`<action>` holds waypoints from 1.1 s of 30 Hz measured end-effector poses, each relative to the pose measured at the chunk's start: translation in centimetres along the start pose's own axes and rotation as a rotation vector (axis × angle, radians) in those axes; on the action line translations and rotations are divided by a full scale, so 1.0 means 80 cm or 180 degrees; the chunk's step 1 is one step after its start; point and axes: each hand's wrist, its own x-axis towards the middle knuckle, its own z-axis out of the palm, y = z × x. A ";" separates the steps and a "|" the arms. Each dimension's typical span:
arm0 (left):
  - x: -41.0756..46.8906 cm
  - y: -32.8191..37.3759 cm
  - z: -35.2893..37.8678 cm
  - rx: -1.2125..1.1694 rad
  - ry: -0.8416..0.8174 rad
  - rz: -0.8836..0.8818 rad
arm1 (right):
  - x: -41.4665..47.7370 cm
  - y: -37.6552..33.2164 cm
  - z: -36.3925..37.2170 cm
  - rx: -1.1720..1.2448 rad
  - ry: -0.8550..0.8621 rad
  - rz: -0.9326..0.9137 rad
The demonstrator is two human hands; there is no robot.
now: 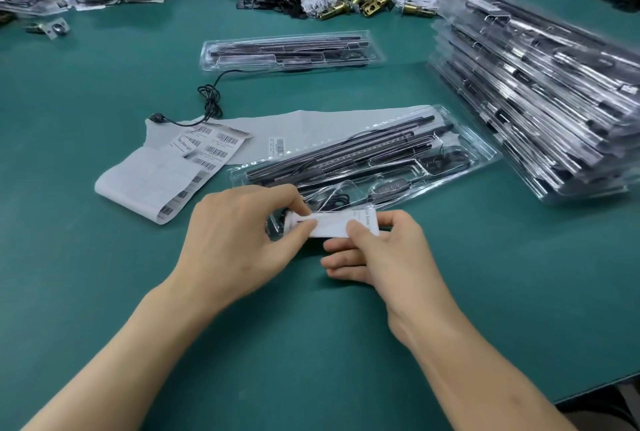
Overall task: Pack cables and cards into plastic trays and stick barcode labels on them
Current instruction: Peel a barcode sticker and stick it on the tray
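1. Your left hand (235,236) pinches the card (332,224) at its left end; grip lightly so it doesn't bend.
2. The card is at the near end of the tray (478,150), which runs toward 2 o'clock; seat it flat.
3. Your right hand (388,250) pinches the right end; press evenly.

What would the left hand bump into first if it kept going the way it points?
Probably the clear plastic tray of black rods. The left hand points away and rightward, pinching the white card, and the tray lies just beyond it, though depth is hard to judge.
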 end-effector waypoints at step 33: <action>-0.007 -0.004 0.006 -0.0391 0.0187 -0.0010 | 0.033 0.015 -0.052 -0.3663 0.0881 -0.3428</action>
